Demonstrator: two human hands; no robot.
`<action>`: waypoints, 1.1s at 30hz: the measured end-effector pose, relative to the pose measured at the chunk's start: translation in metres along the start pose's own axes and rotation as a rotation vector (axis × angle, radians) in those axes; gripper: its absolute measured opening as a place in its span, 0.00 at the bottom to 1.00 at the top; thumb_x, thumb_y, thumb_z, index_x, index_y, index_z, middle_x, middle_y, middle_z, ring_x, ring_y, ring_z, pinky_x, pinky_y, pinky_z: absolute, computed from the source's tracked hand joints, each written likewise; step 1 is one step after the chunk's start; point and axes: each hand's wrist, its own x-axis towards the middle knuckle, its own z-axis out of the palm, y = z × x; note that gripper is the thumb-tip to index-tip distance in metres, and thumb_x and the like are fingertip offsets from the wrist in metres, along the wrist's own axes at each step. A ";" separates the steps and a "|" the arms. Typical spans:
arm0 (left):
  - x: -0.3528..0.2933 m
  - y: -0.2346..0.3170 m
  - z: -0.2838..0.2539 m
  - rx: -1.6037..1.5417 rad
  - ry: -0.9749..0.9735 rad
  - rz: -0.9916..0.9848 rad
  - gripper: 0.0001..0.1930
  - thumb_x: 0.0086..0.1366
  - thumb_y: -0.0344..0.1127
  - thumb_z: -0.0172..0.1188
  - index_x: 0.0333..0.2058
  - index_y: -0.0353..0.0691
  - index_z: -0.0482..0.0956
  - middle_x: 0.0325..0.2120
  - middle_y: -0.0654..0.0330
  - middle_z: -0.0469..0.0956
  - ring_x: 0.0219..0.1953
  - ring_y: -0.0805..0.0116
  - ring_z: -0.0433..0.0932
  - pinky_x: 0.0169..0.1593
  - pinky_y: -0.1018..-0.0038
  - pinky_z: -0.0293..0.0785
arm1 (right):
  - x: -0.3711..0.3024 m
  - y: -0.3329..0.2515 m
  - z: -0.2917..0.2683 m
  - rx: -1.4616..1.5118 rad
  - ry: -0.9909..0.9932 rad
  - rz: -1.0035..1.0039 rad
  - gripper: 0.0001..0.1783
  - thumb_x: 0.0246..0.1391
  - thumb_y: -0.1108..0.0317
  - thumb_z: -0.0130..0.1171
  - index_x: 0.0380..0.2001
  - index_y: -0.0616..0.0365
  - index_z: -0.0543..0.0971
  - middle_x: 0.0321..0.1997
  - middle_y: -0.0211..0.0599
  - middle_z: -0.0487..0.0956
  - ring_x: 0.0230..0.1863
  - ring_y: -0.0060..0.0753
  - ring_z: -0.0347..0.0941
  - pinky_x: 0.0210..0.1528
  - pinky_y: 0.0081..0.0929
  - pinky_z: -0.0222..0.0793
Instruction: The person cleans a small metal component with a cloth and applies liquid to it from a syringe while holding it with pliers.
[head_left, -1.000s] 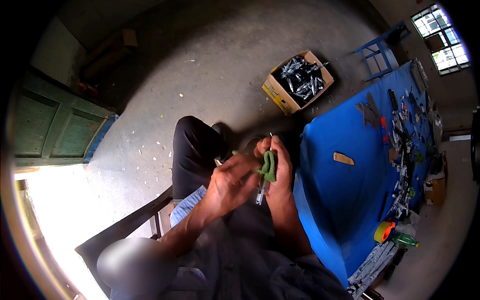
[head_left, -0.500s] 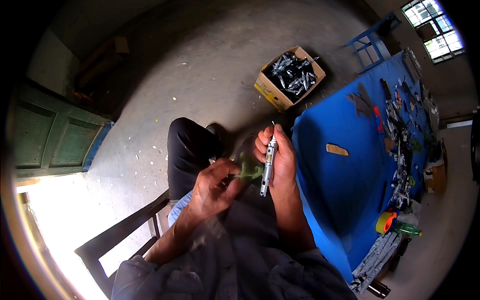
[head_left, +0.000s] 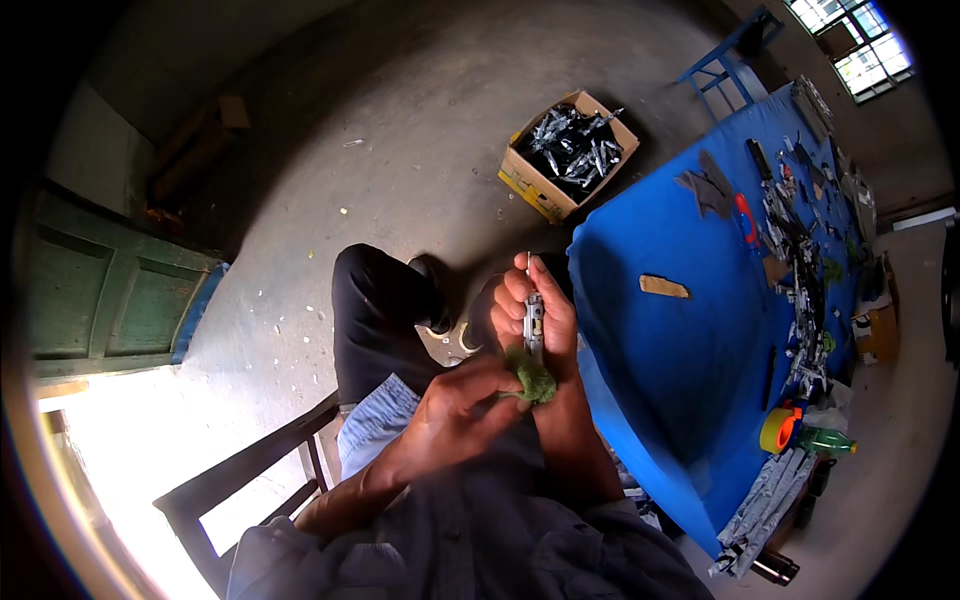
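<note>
Well left of the blue table (head_left: 640, 380) stands a green panelled door (head_left: 110, 290). Closer to the table, the left hand (head_left: 460, 405) pinches a bunched green cloth (head_left: 535, 380), thumb against fingers, and the cloth covers the lower end of a slim silver tube (head_left: 535, 325). The right hand (head_left: 552, 310) — just left of the table — is curled round that tube, which lies lengthwise along the palm, a thin rod (head_left: 528, 262) showing at its upper end. Left of the table's far part, an open cardboard box (head_left: 533, 192) on the floor (head_left: 400, 150) holds heaped silvery pieces (head_left: 604, 158). On the table lie a brown strip (head_left: 664, 287), a grey rag (head_left: 708, 187) and, along its right side, many small parts (head_left: 808, 330); a tape roll (head_left: 774, 430) and a green bottle (head_left: 826, 440) — side by side — are at its near right corner.
</note>
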 end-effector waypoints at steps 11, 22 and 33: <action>0.039 -0.006 0.007 0.269 0.323 0.221 0.10 0.65 0.20 0.69 0.45 0.33 0.84 0.40 0.52 0.84 0.41 0.55 0.87 0.45 0.67 0.82 | -0.022 0.014 0.014 -0.048 -0.023 -0.179 0.11 0.76 0.58 0.56 0.44 0.52 0.78 0.46 0.33 0.81 0.57 0.37 0.79 0.63 0.41 0.77; -0.010 0.015 0.040 0.237 -0.023 0.166 0.09 0.63 0.20 0.71 0.41 0.34 0.85 0.41 0.50 0.84 0.40 0.51 0.86 0.46 0.66 0.83 | -0.055 -0.016 0.012 0.064 -0.038 -0.249 0.07 0.72 0.59 0.62 0.43 0.49 0.79 0.50 0.29 0.81 0.59 0.32 0.76 0.68 0.41 0.71; 0.052 0.023 0.048 0.233 0.096 0.271 0.07 0.68 0.22 0.66 0.44 0.32 0.84 0.40 0.52 0.83 0.41 0.59 0.86 0.46 0.69 0.82 | -0.087 -0.013 0.023 -0.028 0.032 -0.415 0.12 0.76 0.56 0.56 0.41 0.53 0.77 0.52 0.37 0.81 0.62 0.40 0.76 0.70 0.42 0.70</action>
